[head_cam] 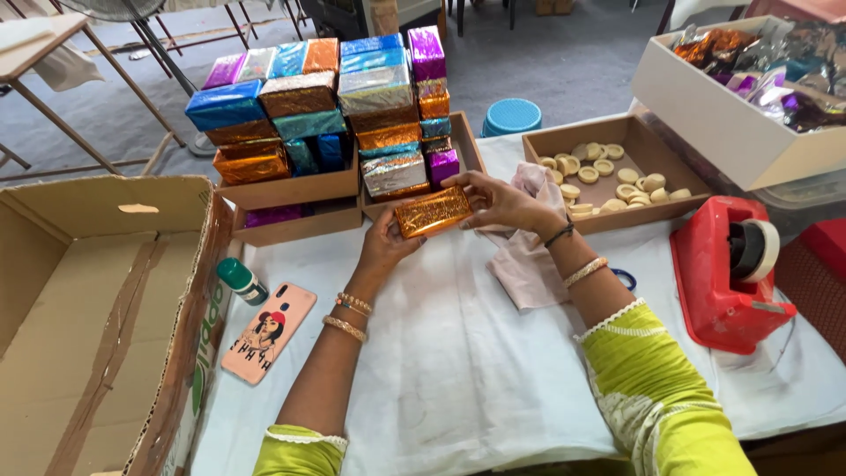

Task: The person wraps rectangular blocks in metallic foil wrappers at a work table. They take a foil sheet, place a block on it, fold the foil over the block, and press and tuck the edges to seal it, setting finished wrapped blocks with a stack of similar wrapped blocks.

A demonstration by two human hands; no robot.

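Note:
Both my hands hold a small box wrapped in shiny orange-gold foil (432, 211) just above the white-covered table (458, 370). My left hand (385, 244) grips its left end from below. My right hand (500, 201) covers its right end from above. Right behind it stand stacks of foil-wrapped boxes (308, 106) in blue, orange, purple and silver, piled in shallow brown trays (295, 189).
A large open cardboard carton (97, 308) stands at the left. A phone in a pink case (269, 332) and a green-capped bottle (241, 280) lie beside it. At the right are a red tape dispenser (727, 273), a tray of round pale pieces (608, 176), a pinkish cloth (524, 264) and a white box of foil sheets (749, 97).

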